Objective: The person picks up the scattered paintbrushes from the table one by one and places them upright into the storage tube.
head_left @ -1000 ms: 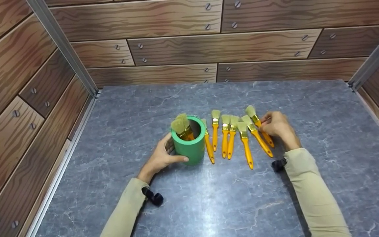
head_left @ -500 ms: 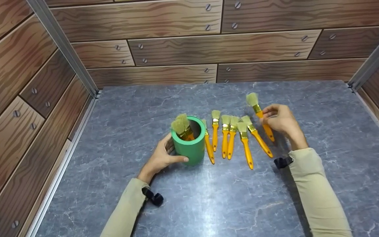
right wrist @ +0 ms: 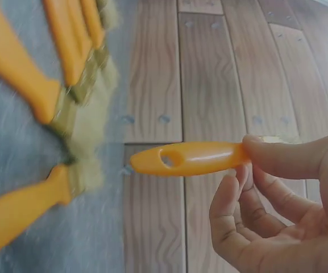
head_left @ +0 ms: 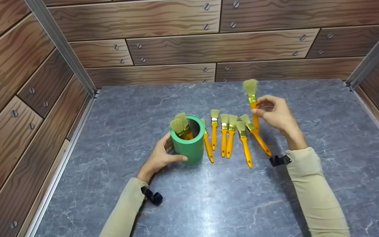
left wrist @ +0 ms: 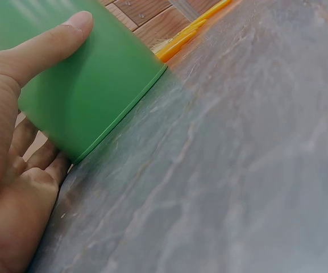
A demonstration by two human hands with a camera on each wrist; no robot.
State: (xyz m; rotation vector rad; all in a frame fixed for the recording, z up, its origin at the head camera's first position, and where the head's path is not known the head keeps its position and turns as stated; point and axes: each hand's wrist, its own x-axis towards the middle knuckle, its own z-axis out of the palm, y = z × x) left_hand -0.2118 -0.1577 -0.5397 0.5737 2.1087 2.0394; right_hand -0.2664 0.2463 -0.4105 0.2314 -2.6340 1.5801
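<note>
While the left hand [head_left: 162,156] grips the green container [head_left: 189,152], its fingers curled behind the wall and its thumb across the front, the right hand [head_left: 277,114] pinches a raised brush [head_left: 251,98] by its orange handle, between thumb and fingers. The raised brush points bristles up, right of the container and clear of the tabletop [head_left: 189,210]. Bristle heads [head_left: 180,124] lean on the container's left rim; overlap obscures their count. Six loose brushes [head_left: 230,141] lie to the container's right, the nearest just beside it.
</note>
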